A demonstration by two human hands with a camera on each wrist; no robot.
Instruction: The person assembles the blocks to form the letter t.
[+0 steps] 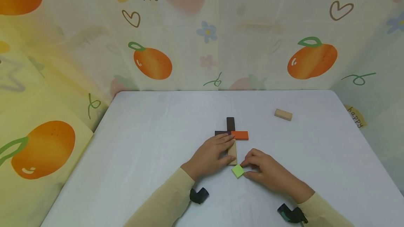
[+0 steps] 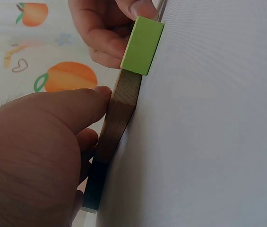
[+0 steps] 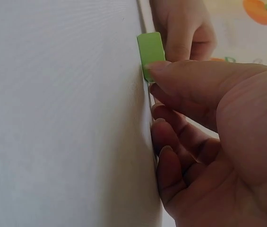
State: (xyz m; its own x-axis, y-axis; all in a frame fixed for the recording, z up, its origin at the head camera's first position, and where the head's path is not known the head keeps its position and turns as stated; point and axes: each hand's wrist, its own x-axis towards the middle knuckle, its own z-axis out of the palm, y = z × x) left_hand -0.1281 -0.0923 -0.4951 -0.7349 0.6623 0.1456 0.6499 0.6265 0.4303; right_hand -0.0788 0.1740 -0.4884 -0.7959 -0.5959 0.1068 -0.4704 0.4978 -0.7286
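A light green square block (image 1: 238,171) lies cornerwise on the white table, touching or nearly touching the near end of a plain wooden block (image 1: 232,153). My right hand (image 1: 268,171) pinches the green block between thumb and fingers. Stretched over the wooden block, my left hand (image 1: 209,153) rests its fingertips near the orange block (image 1: 241,135) and a dark block (image 1: 220,133), with the thumb on the wooden block's near part. Another dark block (image 1: 230,124) points away from these, forming a cross shape. Fingers partly cover the middle of the cross.
A loose wooden block (image 1: 283,114) lies at the far right of the table (image 1: 151,132). Black wrist devices sit by the left (image 1: 199,195) and right (image 1: 292,214) sleeves. A printed cloth (image 1: 252,20) hangs behind the table.
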